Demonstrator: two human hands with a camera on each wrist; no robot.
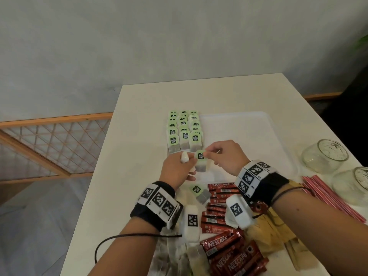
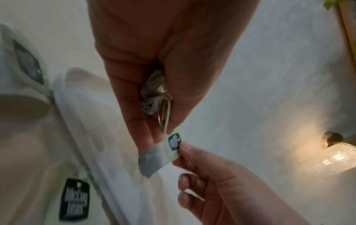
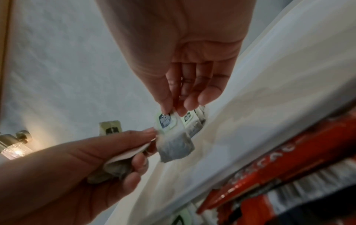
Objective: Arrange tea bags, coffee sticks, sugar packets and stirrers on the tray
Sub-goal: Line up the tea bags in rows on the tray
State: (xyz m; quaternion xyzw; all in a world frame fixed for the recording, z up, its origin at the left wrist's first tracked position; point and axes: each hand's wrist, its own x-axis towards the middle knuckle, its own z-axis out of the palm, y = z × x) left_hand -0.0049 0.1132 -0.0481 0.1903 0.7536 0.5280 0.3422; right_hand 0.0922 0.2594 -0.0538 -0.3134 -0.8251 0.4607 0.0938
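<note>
Both hands hold one tea bag (image 1: 201, 161) above the near left part of the tray (image 1: 249, 124). The right hand (image 1: 225, 156) pinches its green tag (image 2: 173, 142) between thumb and forefinger, the other fingers loosely bent. The left hand (image 1: 177, 170) pinches the bag's edge with its fingertips and also has a crumpled spare bag (image 2: 154, 94) curled into its palm. Just beyond the hands, three rows of tea bags (image 1: 184, 130) lie overlapping along the tray's left side. Nearer the person, a loose tea bag (image 1: 199, 193) lies beside a heap of red coffee sticks (image 1: 225, 232); brown sugar packets (image 1: 266, 230) and red stirrers (image 1: 334, 196) lie to the right, near two glass jars (image 1: 326, 154) tipped on the table (image 1: 159, 96).
</note>
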